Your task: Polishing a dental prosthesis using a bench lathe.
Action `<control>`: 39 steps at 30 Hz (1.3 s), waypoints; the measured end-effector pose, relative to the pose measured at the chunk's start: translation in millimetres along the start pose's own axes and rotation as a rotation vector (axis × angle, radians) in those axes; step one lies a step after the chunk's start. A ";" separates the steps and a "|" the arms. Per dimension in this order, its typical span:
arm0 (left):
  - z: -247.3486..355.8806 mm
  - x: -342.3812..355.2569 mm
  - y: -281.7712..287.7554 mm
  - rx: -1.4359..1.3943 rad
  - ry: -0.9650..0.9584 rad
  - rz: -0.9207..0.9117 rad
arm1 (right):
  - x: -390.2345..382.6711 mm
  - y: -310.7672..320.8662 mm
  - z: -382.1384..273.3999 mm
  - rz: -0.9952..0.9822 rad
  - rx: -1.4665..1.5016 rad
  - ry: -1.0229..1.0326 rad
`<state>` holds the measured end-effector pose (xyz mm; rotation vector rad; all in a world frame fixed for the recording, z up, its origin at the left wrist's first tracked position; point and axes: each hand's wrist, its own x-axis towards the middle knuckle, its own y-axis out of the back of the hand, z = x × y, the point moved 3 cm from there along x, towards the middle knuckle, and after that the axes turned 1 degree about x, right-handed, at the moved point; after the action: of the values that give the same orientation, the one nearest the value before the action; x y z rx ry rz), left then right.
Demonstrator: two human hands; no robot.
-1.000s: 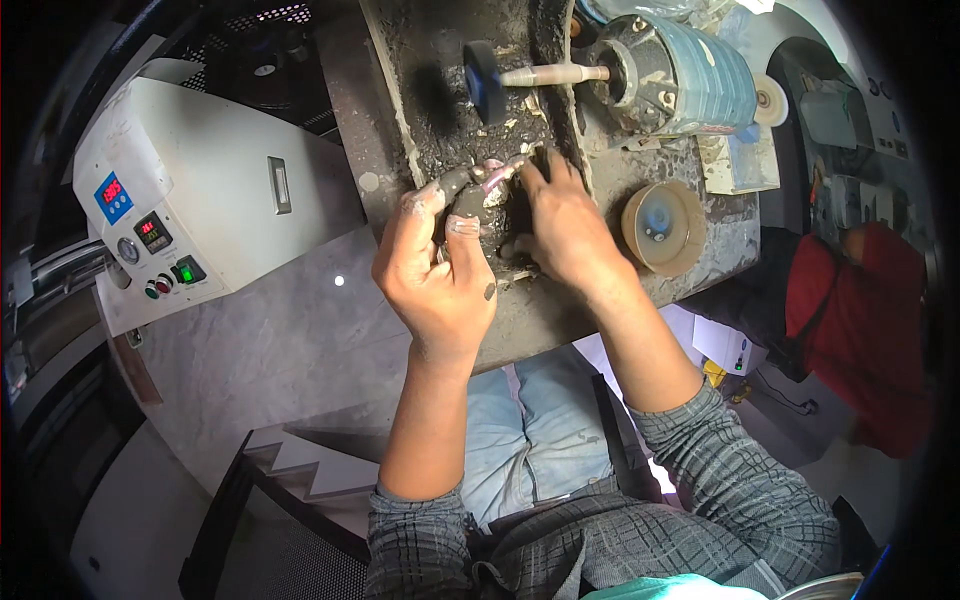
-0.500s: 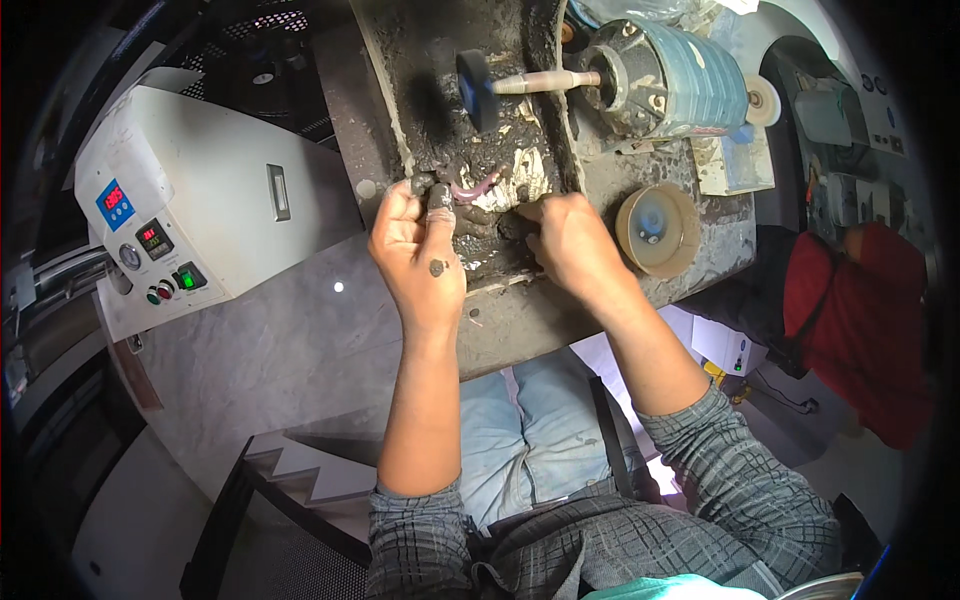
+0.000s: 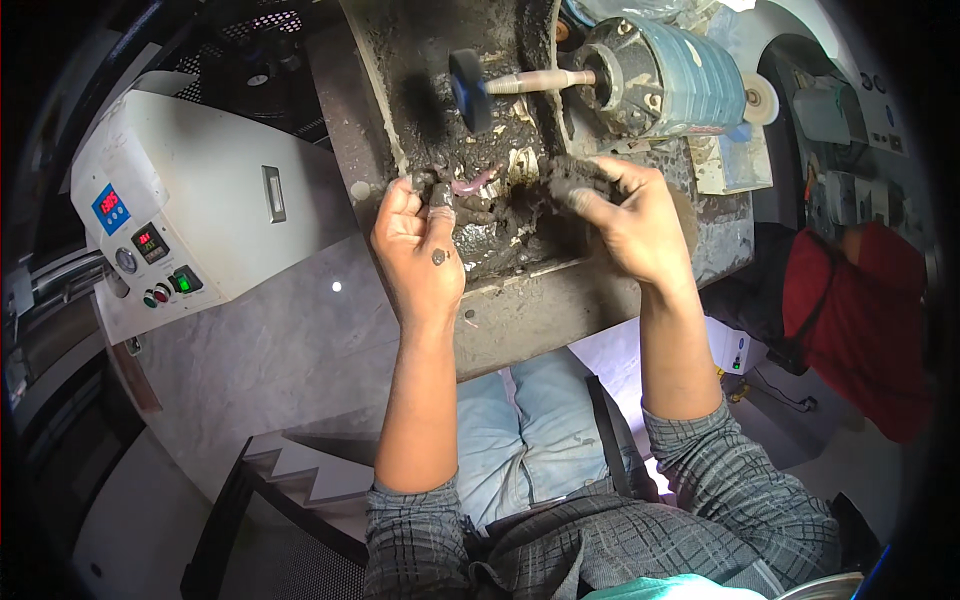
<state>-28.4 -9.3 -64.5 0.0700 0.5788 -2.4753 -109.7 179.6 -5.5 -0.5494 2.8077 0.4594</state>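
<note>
My left hand [image 3: 418, 240], smeared with dark paste, pinches a pink curved piece [image 3: 476, 184] at its left end. The piece is glossy, looks like part of a denture, and sits over the muddy trough [image 3: 515, 275]. To the right, my right hand [image 3: 640, 222] is lifted at the trough's right wall, fingers bent around a clump of dark wet paste [image 3: 575, 183]. Beyond both hands, a dark round wheel [image 3: 470, 92] is mounted on the tapered spindle [image 3: 535, 82] of a blue-grey motor [image 3: 690, 80].
A tan bowl [image 3: 686, 215] is mostly hidden behind my right hand. On the left stands a white machine [image 3: 215, 190] with small displays and buttons. A person's red garment [image 3: 855, 330] shows at the right. The bench's front edge [image 3: 520, 340] lies near my legs.
My right hand has moved right and up out of the trough, now with dark paste in its fingers. My left hand keeps its hold on the pink piece, almost unmoved.
</note>
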 end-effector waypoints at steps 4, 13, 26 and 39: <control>1.9 0.0 -12.1 0.051 -0.065 -0.041 | -10.0 0.7 -21.5 -0.040 0.312 0.014; -12.8 -18.4 -32.2 0.220 -0.063 -0.136 | 2.1 -38.7 -14.1 -0.107 0.342 -0.166; -25.6 9.8 -30.1 -0.108 0.170 -0.052 | 38.1 -12.3 -7.6 -0.006 -0.420 0.080; -10.8 40.5 -34.3 0.208 -0.179 -0.076 | 55.5 -39.9 1.9 0.241 -0.066 0.274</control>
<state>-81.9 -1.4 -68.0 -0.0934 0.2514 -2.5736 -143.4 127.3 -33.8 -0.3054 3.1500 0.5631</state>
